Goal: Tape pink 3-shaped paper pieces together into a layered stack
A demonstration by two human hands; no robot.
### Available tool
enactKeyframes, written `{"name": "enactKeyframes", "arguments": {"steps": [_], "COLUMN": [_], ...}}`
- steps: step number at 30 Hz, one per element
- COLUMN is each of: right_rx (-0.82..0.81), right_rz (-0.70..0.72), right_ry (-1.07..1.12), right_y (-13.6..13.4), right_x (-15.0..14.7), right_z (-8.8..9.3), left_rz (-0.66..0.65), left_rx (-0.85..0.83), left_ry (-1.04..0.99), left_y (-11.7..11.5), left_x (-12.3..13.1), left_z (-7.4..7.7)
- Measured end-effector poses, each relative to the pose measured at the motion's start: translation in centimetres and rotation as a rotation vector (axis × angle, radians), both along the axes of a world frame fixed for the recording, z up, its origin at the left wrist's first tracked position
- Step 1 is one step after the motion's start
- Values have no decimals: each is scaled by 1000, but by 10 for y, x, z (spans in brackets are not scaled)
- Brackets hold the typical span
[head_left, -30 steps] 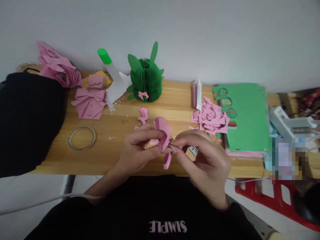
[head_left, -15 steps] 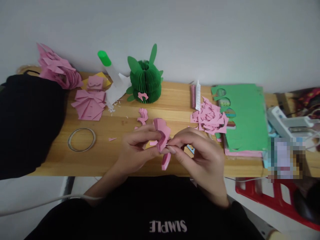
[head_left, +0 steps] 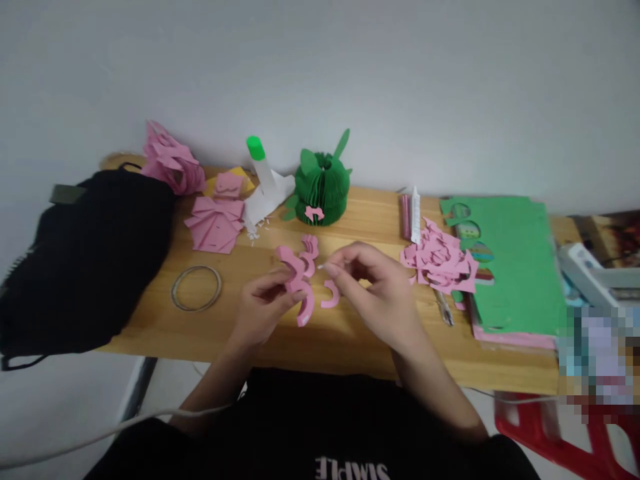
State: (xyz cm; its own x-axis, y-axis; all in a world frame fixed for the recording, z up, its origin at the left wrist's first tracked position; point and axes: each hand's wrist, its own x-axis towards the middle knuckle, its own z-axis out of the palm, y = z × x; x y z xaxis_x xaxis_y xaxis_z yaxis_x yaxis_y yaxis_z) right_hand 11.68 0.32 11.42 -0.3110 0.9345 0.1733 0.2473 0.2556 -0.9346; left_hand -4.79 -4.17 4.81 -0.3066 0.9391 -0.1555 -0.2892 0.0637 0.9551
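My left hand grips a thick stack of pink paper cutouts with a wavy, curved outline. Thumb and forefinger of my right hand are pinched on a tiny white strip, just right of the stack and apart from it. Below those fingertips, a curved pink paper piece lies on the table. More wavy pink cutouts sit behind my left hand. Farther back stands a green pleated paper cactus with leaf shapes and a pink cutout on its front.
Left are a tape-like ring, folded pink paper, a green-capped glue stick and a black bag. To the right, pink scraps lie by green sheets, a white tube and a metal-tipped tool.
My right hand has drawn away from the pink stack with the small white strip between its fingertips. My left hand has tilted the stack leftward. The whole view has shifted.
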Motion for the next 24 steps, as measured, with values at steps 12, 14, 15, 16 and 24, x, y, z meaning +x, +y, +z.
{"name": "enactKeyframes", "arguments": {"steps": [12,14,15,16,24], "right_rx": [20,2,-9,-26,-301], "right_rz": [81,92,97,112,45], "right_ry": [-488,-456,-434,-392,179], "right_y": [74,64,57,49,-16], "right_x": [-98,-88,-81,-73,-22], "right_z": [-42,-34,-28,-22,7], "left_rz": [286,292,295,291,-3], "left_rx": [6,14,16,21,213], "left_ry": [-72,-99,-111,-122,-208], "left_y": [-2,2,5,7,22], "left_x": [-54,-49,-47,-43,-9], "left_z": [2,6,8,10,38]}}
